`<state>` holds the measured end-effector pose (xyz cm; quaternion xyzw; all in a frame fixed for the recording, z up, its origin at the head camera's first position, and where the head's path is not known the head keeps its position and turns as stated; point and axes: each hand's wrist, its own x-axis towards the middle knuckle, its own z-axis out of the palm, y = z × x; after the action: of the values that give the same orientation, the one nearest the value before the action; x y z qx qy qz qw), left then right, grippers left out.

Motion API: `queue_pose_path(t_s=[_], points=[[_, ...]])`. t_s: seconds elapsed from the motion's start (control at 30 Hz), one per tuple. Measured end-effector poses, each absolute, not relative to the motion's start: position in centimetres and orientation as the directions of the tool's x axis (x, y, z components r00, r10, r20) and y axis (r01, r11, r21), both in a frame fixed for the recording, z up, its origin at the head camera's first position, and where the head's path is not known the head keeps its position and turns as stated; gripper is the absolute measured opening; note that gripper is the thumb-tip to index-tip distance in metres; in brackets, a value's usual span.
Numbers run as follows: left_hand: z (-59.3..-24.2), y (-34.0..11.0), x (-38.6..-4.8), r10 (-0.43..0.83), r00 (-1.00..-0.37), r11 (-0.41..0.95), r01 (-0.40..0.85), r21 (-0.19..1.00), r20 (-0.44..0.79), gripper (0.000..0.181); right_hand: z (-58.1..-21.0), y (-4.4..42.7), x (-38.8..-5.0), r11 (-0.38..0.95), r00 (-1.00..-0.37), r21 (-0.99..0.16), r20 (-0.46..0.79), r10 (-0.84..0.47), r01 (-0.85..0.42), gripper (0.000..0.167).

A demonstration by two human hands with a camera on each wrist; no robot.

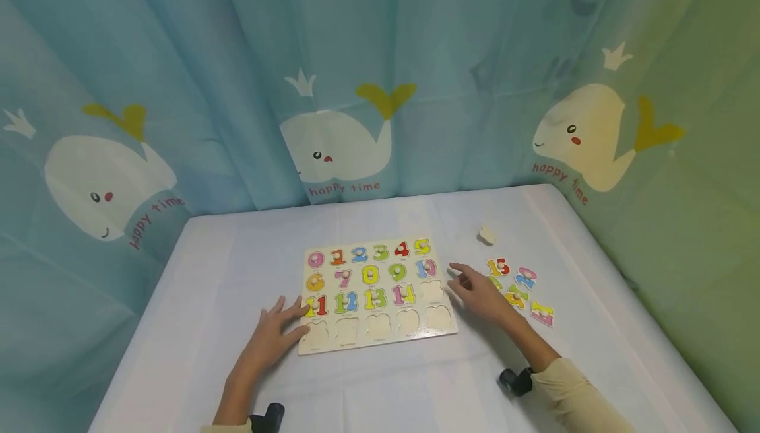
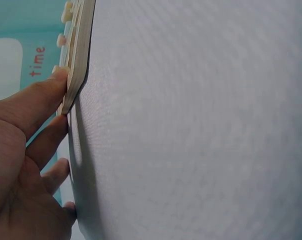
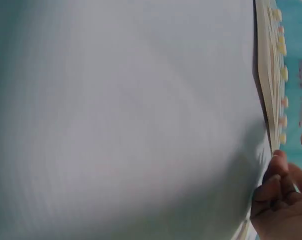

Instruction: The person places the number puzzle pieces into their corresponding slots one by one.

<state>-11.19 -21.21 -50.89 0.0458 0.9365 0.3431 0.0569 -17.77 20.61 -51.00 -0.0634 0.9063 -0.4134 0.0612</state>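
Observation:
A wooden number puzzle board (image 1: 378, 327) lies on the table, with knobbed numbers from 0 to 14 set in its upper rows. Several bare recesses show at the right of the third row and along the bottom. My left hand (image 1: 270, 334) touches the board's left edge, its thumb (image 2: 53, 85) on top near the corner and the other fingers spread. Just off the right edge hovers my right hand (image 1: 482, 294), its index finger extended and the others bent, with nothing visible in its grasp. Beside it lies a red-and-yellow 15 piece (image 1: 499, 266).
Right of the board are more loose number pieces, among them a pink-and-blue one (image 1: 525, 278), a green-and-orange one (image 1: 516, 297) and a pink-and-yellow one (image 1: 541, 314). A plain wooden-coloured piece (image 1: 487, 235) lies farther back. A whale-print curtain (image 1: 237, 123) hangs around the white table (image 1: 368, 393).

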Motion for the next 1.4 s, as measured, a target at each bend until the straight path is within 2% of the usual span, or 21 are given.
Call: queue_pose_path(t_s=[0.13,0.27,0.5,0.7,0.8,0.93,1.07,1.23,1.33,1.4], points=[[-50.8,-21.3,-11.2,0.132,-0.989,0.764,0.059,0.643,-0.067,0.048,-50.5,22.9,-19.3,0.657,-0.992,-0.744,0.089,-0.085,-0.123,0.026],[-50.6,-21.4,-11.3,0.136,-0.989,0.762,0.065,0.645,-0.061,0.047,-50.0,24.8,-21.6,0.698,-0.978,-0.701,0.208,0.005,-0.146,0.025],[-50.9,-20.9,-11.5,0.156,-0.986,0.745,0.081,0.662,-0.054,0.046,-50.2,26.3,-24.0,0.732,-0.983,-0.681,0.141,0.115,-0.012,0.033],[-50.7,-20.7,-11.7,0.153,-0.986,0.762,0.071,0.644,-0.073,0.049,-50.1,28.0,-23.0,0.709,-0.972,-0.704,0.188,0.142,-0.033,0.03],[-50.7,-20.8,-11.6,0.153,-0.986,0.764,0.072,0.641,-0.071,0.049,-49.9,29.4,-22.4,0.701,-0.977,-0.713,0.161,0.141,-0.016,0.03],[-50.8,-21.0,-11.4,0.149,-0.987,0.762,0.073,0.643,-0.065,0.048,-50.1,30.8,-21.8,0.721,-0.997,-0.693,0.056,0.045,-0.007,0.031],[-51.0,-21.1,-11.3,0.141,-0.988,0.758,0.071,0.648,-0.057,0.048,-50.8,31.2,-21.2,0.741,-0.994,-0.666,0.005,-0.11,-0.085,0.031],[-51.2,-21.0,-11.3,0.144,-0.988,0.754,0.075,0.652,-0.053,0.049,-51.5,29.9,-20.8,0.779,-0.976,-0.589,0.135,-0.169,-0.216,0.027],[-51.1,-21.0,-11.2,0.136,-0.989,0.761,0.07,0.644,-0.054,0.049,-51.3,27.2,-20.6,0.738,-0.957,-0.611,0.222,-0.186,-0.286,0.028],[-51.1,-21.1,-11.2,0.133,-0.989,0.764,0.065,0.642,-0.058,0.049,-51.1,24.6,-20.3,0.683,-0.943,-0.651,0.216,-0.253,-0.332,0.03]])
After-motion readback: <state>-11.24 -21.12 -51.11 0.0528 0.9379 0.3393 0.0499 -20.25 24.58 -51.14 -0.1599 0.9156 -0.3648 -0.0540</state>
